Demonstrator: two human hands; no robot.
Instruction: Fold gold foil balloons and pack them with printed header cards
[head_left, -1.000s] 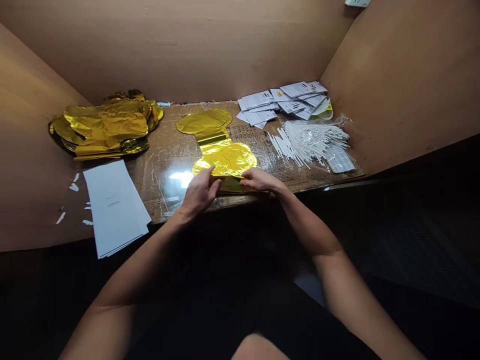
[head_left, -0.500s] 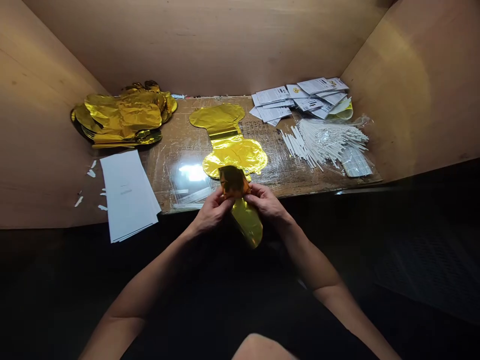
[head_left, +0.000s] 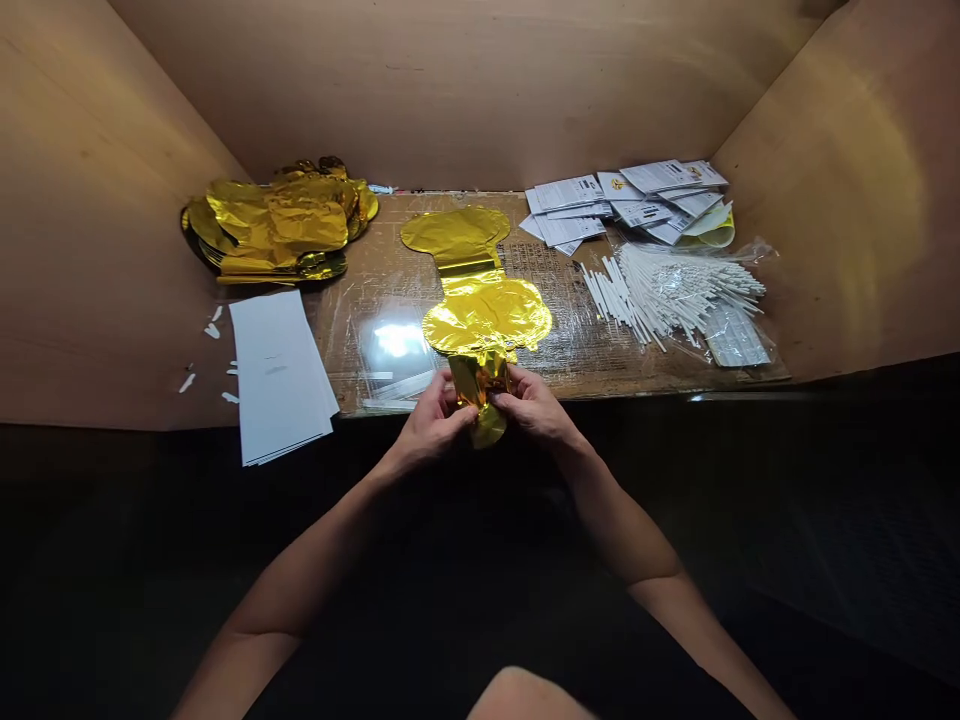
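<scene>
A flat gold foil balloon (head_left: 480,305) lies lengthwise down the middle of the table, its near end hanging over the front edge. My left hand (head_left: 435,425) and my right hand (head_left: 536,408) both pinch that near end, which is folded into a small crumpled packet between the fingertips. Both hands are closed on the foil, close together, just in front of the table's edge.
A heap of gold foil balloons (head_left: 281,220) sits at the back left. A stack of white sheets (head_left: 281,375) lies at the front left, with paper scraps beside it. White sticks in clear plastic (head_left: 679,290) and printed cards (head_left: 626,200) lie at the right. Wooden walls enclose the table (head_left: 360,290).
My hands lifted the balloon's near end off the table, pulled it toward me and folded it smaller. The hanging lobe is now mostly tucked in.
</scene>
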